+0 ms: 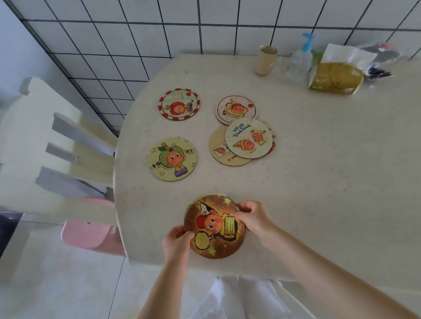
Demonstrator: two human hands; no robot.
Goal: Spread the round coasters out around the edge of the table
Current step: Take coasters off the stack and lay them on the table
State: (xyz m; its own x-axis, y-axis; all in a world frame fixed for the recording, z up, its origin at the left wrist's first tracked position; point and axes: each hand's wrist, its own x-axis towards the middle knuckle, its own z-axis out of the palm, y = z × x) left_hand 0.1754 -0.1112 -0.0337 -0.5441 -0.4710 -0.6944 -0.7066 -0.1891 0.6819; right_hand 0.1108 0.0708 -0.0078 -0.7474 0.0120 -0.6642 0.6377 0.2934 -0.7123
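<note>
Brown coaster [215, 227], lower centre of frame, near the table [333, 174] edge: pinched at its rims by left hand [174, 241] and right hand [254, 219]. Red-rimmed coaster [179, 104] and green coaster [172, 159] lay singly at centre left; an overlapping coaster pile [243, 136] at centre. Upper right: cup [266, 59], pump bottle [301, 58], tissue pack [337, 77]. Chair [51, 153] at left.

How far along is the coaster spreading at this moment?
Partway. Two coasters, the red-rimmed coaster and green coaster, lie singly near the left edge. Both hands, left hand and right hand, grip the brown coaster. An overlapping pile remains mid-table.
</note>
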